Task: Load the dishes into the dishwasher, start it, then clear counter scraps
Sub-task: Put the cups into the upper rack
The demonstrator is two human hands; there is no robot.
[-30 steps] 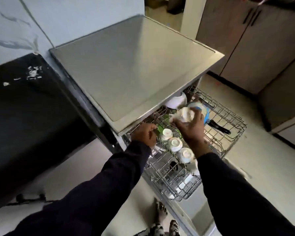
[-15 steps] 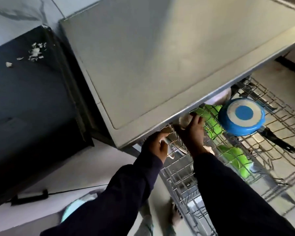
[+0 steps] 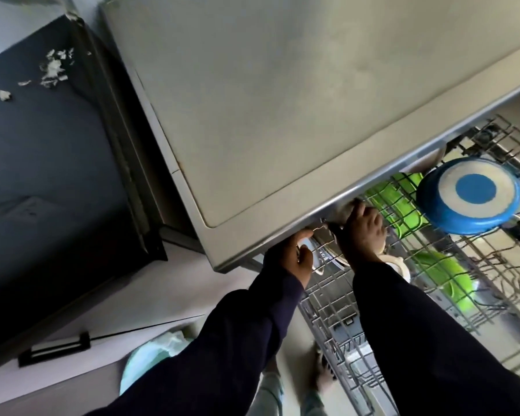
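The grey dishwasher (image 3: 282,100) stands with its wire rack (image 3: 336,298) pulled out. An upturned blue pan (image 3: 469,196) lies at the rack's far side, and green dishes (image 3: 442,274) lie below it. My left hand (image 3: 291,259) grips the rack's wires at its near left corner, just under the dishwasher's front edge. My right hand (image 3: 364,232) reaches under that edge, closed over a white cup (image 3: 342,213) that is mostly hidden. Another white cup (image 3: 398,265) shows beside my right wrist.
Pale food scraps (image 3: 53,67) lie on the black counter (image 3: 42,175) at the left. Below it is a drawer with a black handle (image 3: 54,349) and a bin with a pale liner (image 3: 150,355). My feet stand on the floor beside the rack.
My head has dropped closer to the dishwasher. My right hand carried the white cup from above the rack in under the front edge. My left hand stays on the rack's corner.
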